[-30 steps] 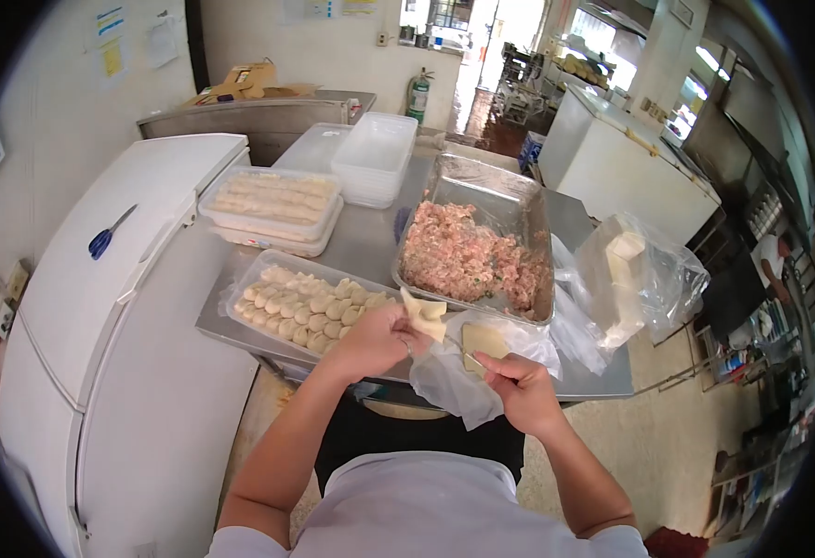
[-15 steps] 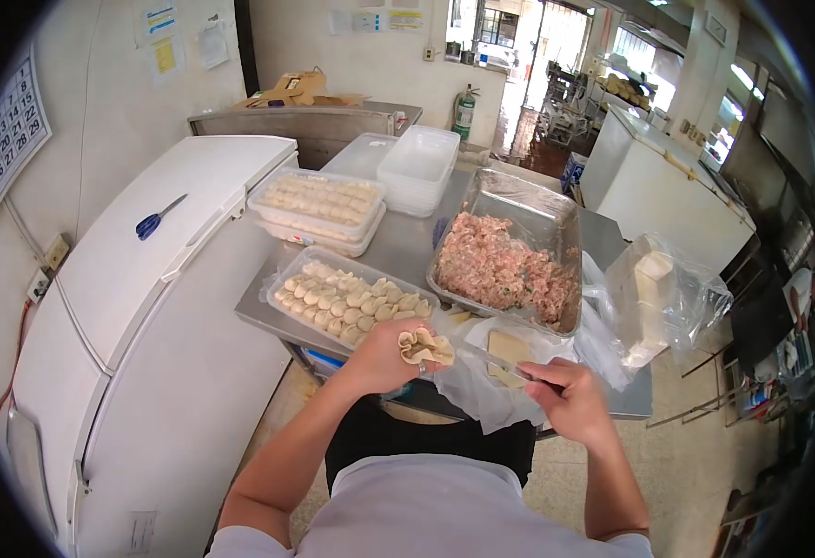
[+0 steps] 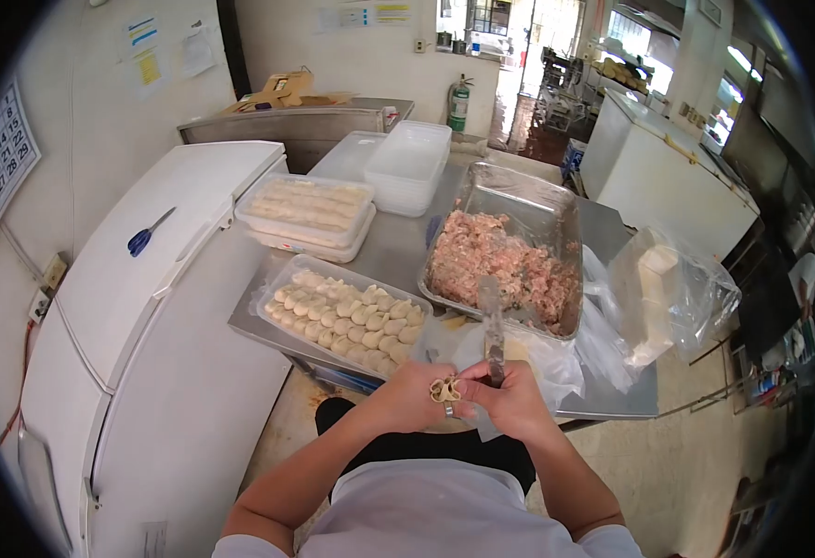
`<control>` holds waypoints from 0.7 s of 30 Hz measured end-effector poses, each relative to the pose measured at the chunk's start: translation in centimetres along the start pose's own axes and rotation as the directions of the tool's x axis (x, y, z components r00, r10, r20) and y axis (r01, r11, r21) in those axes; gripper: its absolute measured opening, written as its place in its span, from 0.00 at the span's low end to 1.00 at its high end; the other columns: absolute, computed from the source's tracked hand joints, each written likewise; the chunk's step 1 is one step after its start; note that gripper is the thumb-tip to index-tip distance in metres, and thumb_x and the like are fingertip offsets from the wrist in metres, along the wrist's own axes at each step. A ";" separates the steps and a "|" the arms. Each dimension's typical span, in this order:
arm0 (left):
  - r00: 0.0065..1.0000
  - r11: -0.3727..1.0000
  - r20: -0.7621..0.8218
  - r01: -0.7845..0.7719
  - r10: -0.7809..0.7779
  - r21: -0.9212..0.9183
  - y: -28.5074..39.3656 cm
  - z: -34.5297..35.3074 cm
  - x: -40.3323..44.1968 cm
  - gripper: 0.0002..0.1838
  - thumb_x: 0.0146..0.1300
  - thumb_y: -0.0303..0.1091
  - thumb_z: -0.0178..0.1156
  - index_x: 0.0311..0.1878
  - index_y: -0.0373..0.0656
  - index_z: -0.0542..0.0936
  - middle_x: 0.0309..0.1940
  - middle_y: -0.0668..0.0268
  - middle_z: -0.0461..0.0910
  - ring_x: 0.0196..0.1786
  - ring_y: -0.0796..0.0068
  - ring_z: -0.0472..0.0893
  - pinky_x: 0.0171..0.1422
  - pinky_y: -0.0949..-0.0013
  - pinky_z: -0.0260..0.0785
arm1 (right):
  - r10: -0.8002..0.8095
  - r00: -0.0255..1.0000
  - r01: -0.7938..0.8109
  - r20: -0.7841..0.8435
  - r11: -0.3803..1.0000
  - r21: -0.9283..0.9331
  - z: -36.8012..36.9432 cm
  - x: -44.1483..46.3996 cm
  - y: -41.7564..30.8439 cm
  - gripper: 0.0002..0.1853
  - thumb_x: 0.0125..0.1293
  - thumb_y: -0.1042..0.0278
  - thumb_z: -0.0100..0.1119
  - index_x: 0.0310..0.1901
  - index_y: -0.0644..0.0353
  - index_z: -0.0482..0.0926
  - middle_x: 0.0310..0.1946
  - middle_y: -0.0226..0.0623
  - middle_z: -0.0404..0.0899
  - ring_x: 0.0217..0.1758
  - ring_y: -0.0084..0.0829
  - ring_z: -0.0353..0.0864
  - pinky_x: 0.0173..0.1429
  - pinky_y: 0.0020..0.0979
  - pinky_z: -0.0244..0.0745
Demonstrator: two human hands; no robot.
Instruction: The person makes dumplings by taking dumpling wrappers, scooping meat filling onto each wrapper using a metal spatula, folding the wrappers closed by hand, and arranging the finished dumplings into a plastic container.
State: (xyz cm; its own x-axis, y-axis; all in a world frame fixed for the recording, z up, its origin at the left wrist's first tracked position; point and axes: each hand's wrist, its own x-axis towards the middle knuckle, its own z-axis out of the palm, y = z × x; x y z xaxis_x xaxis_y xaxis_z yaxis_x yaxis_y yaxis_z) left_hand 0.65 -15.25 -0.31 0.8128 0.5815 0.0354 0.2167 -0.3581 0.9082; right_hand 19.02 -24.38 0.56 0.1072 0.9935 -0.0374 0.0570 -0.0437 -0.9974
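Observation:
Low in front of my body, my left hand (image 3: pixel 405 400) is closed around a gathered dumpling (image 3: pixel 443 391), its pleated top facing up. Pressed against that dumpling's edge are the thumb and fingers of my right hand (image 3: pixel 517 402). The same hand grips a flat metal spatula (image 3: pixel 492 321), its smeared blade pointing up and away from me. Beyond my hands, rows of finished dumplings (image 3: pixel 347 321) lie in a clear plastic container (image 3: pixel 264 314). Pink minced filling (image 3: pixel 505 256) sits in a deep metal tray (image 3: pixel 567 200). Pale wrappers (image 3: pixel 517 350) show partly behind my right hand.
Lidded containers of dumplings (image 3: pixel 305 203) and stacked clear tubs (image 3: pixel 407 172) stand at the table's back left. A plastic bag with wrapper stacks (image 3: pixel 654 293) lies at right. Blue-handled scissors (image 3: pixel 147 234) rest on the white freezer (image 3: pixel 184 307) at left.
My right hand has moved left from the wrappers to the dumpling in my left hand. The spatula has swung upright, and the dumpling's open top is gathered smaller.

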 end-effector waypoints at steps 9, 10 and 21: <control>0.890 0.975 -0.402 0.171 -0.216 -0.144 -2.2 -4.4 1.5 0.17 0.67 0.44 0.72 0.36 0.37 0.84 0.26 0.66 0.80 0.28 0.79 0.74 0.32 0.68 0.68 | 0.011 0.995 -0.018 -0.100 0.998 -0.068 -2.0 2.4 -1.2 0.05 0.71 0.73 0.67 0.43 0.66 0.87 0.32 0.25 0.84 0.35 0.15 0.76 0.40 0.24 0.72; 0.843 0.963 -0.469 0.207 -0.265 -0.174 -2.9 -5.6 1.8 0.17 0.68 0.44 0.71 0.35 0.37 0.85 0.28 0.68 0.81 0.29 0.80 0.74 0.33 0.69 0.69 | 0.008 0.994 -0.016 -0.112 0.998 -0.064 -2.5 2.6 -0.8 0.06 0.71 0.73 0.67 0.43 0.66 0.87 0.31 0.22 0.82 0.33 0.14 0.73 0.37 0.23 0.69; 0.692 0.850 -0.571 0.527 -0.442 -0.019 -8.5 -15.6 5.2 0.21 0.66 0.45 0.70 0.40 0.32 0.82 0.30 0.53 0.83 0.31 0.64 0.82 0.42 0.58 0.75 | 0.205 0.962 -0.207 -0.180 0.978 0.008 -5.0 3.2 -0.5 0.07 0.71 0.70 0.68 0.41 0.65 0.87 0.28 0.21 0.80 0.28 0.12 0.70 0.32 0.21 0.64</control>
State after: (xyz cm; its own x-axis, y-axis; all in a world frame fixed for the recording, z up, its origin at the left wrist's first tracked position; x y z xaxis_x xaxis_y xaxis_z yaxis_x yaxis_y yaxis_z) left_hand -5.42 2.18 -1.30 0.1577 0.9777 -0.1389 0.6021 0.0163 0.7982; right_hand 24.34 -21.73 1.25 0.2934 0.9280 -0.2297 0.0253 -0.2477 -0.9685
